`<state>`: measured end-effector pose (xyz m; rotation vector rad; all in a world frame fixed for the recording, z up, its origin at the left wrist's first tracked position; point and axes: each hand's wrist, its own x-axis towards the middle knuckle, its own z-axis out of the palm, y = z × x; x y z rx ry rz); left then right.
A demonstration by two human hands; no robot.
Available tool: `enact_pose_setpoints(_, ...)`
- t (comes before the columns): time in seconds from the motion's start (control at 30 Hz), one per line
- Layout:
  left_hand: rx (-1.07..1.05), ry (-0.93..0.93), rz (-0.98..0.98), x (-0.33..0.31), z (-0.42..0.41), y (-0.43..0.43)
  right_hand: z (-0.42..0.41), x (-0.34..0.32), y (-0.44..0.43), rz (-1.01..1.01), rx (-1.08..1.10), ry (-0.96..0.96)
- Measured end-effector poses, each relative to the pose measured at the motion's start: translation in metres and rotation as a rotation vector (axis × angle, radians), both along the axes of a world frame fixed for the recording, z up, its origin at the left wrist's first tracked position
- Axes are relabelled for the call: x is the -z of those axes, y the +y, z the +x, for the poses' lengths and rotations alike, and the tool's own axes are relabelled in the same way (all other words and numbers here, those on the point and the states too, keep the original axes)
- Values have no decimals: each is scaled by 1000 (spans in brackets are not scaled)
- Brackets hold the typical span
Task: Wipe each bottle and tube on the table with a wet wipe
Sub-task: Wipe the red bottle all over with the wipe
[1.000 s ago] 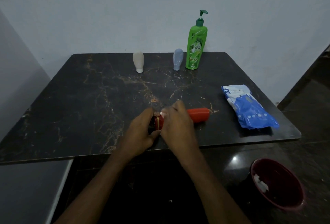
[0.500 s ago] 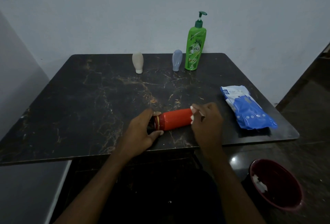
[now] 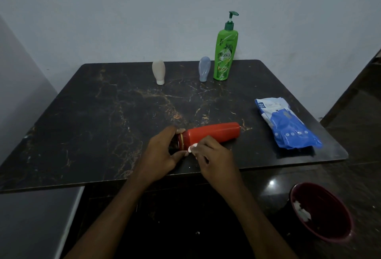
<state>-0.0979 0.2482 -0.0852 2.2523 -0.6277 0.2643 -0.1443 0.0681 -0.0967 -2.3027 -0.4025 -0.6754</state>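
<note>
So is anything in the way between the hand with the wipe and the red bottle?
No, nothing visible is in the way. The right hand pinches the wet wipe right against the red bottle, near its cap end. The left hand grips that cap end beside it and does not block the wipe.

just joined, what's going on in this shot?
A person is wiping a red bottle that lies on its side on the dark table. The left hand grips its cap end. The right hand pinches a wet wipe against it near the cap. The green pump bottle, grey-blue tube and beige tube stand at the back.
</note>
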Motion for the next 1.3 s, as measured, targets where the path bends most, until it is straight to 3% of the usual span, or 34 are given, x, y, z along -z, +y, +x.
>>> enact_pose_setpoints(0.33, 23, -67, -3, 0, -4, 0, -2, -14, 3, 132, 115, -59)
enact_pose_setpoints(0.63, 92, -146, 49, 0, -2, 1, -1, -25, 36, -114, 197, 117)
enact_pose_setpoints(0.97, 80, -169, 12, -4, -4, -1, 25, -22, -74, -148, 576, 243)
enact_pose_setpoints(1.17, 68, -145, 27, -3, -4, 1, 18, -35, -34, -57, 592, 295)
enact_pose_setpoints(1.3, 54, -128, 51, -1, -3, 2, 8, -38, 21, -127, 384, 268)
